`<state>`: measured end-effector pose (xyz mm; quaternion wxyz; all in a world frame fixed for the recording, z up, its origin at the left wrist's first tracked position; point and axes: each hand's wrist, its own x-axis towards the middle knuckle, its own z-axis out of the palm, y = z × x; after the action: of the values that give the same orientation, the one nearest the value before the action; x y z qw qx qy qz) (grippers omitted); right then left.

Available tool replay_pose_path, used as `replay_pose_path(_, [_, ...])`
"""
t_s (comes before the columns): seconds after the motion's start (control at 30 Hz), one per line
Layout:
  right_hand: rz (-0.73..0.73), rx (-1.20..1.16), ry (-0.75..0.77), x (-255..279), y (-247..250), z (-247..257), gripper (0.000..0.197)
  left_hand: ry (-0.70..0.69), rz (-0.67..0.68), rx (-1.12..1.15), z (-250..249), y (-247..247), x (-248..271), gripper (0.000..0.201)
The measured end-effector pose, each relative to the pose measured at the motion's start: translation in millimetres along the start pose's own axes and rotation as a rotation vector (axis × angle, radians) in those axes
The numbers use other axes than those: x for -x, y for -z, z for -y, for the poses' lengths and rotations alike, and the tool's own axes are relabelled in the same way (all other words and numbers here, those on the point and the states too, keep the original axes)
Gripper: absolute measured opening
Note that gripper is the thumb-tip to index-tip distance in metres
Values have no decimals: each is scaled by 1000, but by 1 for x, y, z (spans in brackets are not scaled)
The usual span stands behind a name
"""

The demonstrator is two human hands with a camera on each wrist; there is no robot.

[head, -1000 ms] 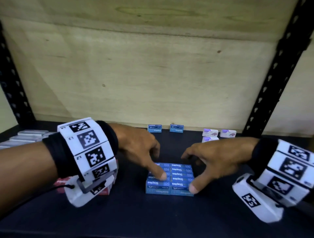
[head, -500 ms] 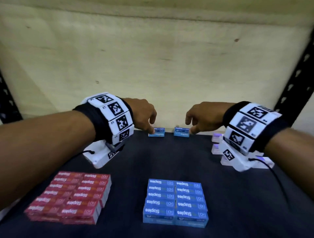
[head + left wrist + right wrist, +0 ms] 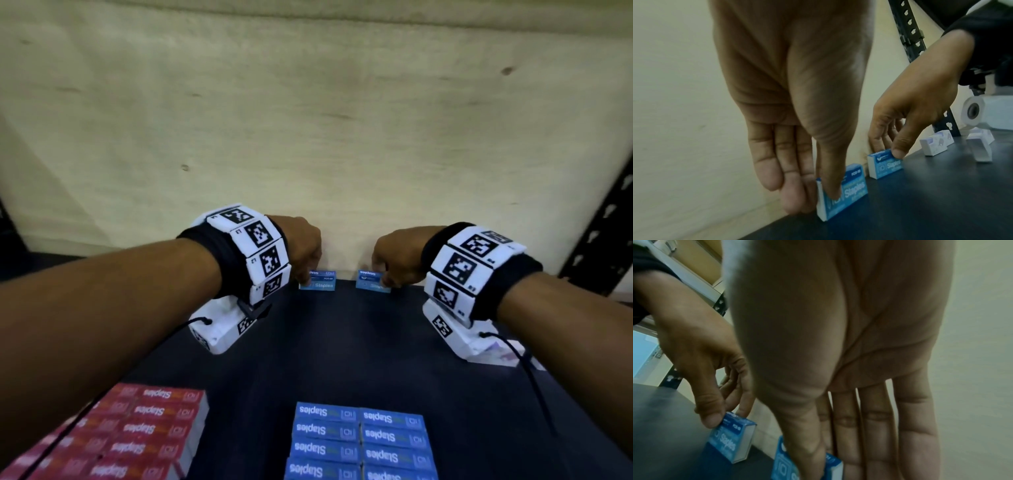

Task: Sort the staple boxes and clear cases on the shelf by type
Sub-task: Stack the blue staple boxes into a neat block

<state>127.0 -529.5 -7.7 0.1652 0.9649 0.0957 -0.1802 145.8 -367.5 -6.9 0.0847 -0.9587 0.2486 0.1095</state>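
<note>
Two blue staple boxes stand on edge at the back of the dark shelf [image 3: 342, 342], near the wooden back wall. My left hand [image 3: 306, 277] pinches the left blue box [image 3: 322, 281], thumb on its front face [image 3: 851, 186] and fingers behind it. My right hand [image 3: 385, 279] pinches the right blue box [image 3: 368, 280] the same way [image 3: 885, 164]. A block of several blue staple boxes [image 3: 359, 442] lies at the front middle, and a block of red staple boxes [image 3: 137, 435] lies at the front left.
Small white boxes with purple print [image 3: 935, 144] stand at the back right of the shelf, partly hidden under my right wrist in the head view. A black perforated upright [image 3: 603, 240] rises at the right. The wooden back wall [image 3: 308, 137] is right behind both hands.
Both hands left the blue block at the front, reached to the back of the shelf, and now pinch the two single blue boxes there.
</note>
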Motion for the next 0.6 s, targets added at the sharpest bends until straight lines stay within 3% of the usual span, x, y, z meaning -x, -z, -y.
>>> replay_pose_path(0.2, [-44, -8, 52, 12, -7, 3, 26, -35, 20, 25, -1, -3, 15, 22])
replay_pose_path(0.6, [-10, -89, 176, 79, -31, 23, 23, -55, 93, 135, -13, -26, 79, 14])
